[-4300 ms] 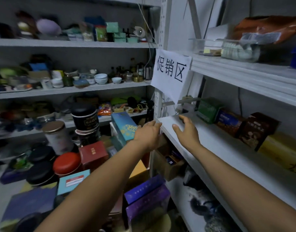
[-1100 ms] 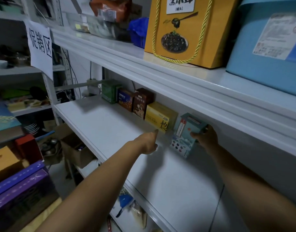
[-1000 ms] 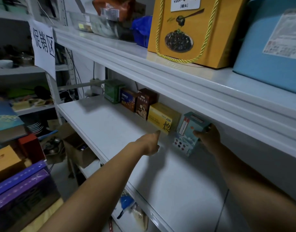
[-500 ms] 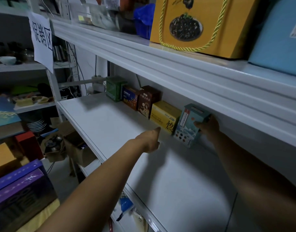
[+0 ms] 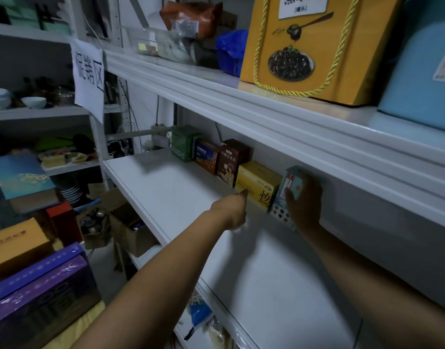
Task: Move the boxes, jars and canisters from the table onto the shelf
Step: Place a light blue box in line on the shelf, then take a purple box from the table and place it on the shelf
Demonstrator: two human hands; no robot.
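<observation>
While the right hand [image 5: 304,205] grips the teal box [image 5: 290,191], thumb on its front and fingers curled round its far side, that box stands at the back of the white shelf [image 5: 181,192]. It is fifth in a row of five, against the yellow box [image 5: 256,181] marked 炒, after the brown box [image 5: 232,161], blue-and-orange box [image 5: 206,157] and green box [image 5: 183,143]. The left hand [image 5: 231,210] hovers over the board holding nothing, fingers loosely reaching toward the yellow box, with broad white board between row and front edge; one paper sign [image 5: 87,74] on the upright reads 促销区.
</observation>
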